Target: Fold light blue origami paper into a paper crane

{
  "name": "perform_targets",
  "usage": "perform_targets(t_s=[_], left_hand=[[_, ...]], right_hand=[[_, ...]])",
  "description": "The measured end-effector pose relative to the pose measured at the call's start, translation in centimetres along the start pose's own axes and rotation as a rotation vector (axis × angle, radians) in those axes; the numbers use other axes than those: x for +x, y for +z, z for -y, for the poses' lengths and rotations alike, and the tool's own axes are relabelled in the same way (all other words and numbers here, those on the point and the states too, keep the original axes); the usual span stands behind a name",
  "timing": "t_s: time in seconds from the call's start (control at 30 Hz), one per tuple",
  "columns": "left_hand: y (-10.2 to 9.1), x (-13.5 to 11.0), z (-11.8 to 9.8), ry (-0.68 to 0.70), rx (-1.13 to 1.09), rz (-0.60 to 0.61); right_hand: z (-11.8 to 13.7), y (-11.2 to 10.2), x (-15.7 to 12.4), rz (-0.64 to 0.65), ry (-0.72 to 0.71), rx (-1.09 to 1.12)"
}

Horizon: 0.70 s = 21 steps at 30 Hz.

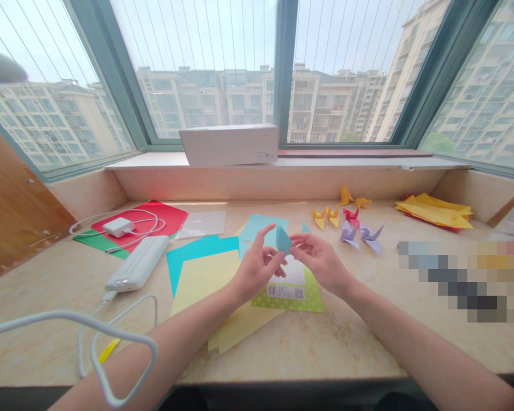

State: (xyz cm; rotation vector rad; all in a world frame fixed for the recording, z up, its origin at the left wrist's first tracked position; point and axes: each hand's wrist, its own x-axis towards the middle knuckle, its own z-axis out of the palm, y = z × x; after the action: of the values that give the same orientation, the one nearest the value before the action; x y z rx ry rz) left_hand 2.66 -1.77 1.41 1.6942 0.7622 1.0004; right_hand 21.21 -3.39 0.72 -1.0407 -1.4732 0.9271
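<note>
A small folded piece of teal paper (283,239) is held up between both hands above the stone counter. My left hand (257,265) pinches its left side with thumb and fingers. My right hand (319,260) grips its right edge with fingertips. Under the hands lie a yellow sheet (203,274), a teal sheet (192,251) and a green dotted paper pack with a white label (289,291).
Several folded paper cranes (351,222) in yellow, red and lilac stand behind the hands. A stack of yellow sheets (434,211) lies at right. A white power bank (137,264), charger (118,226) and cables sit left on red and green sheets. A white box (229,144) rests on the windowsill.
</note>
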Motion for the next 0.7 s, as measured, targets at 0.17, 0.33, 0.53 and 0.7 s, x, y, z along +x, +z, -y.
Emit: perform_targets(t_s=[0.17, 0.33, 0.53, 0.7], left_hand=[[0.04, 0.11, 0.15, 0.04, 0.032, -0.003], [0.14, 0.07, 0.08, 0.048, 0.063, 0.028], [-0.1, -0.1, -0.16, 0.056, 0.118, 0.013], [-0.22, 0.28, 0.39, 0.153, 0.155, -0.052]], right_hand=[[-0.08, 0.02, -0.14, 0.038, 0.014, -0.022], [-0.28, 0.06, -0.15, 0.072, -0.02, 0.066], [-0.49, 0.02, -0.14, 0.042, -0.104, 0.085], [-0.67, -0.13, -0.23, 0.065, -0.1, -0.004]])
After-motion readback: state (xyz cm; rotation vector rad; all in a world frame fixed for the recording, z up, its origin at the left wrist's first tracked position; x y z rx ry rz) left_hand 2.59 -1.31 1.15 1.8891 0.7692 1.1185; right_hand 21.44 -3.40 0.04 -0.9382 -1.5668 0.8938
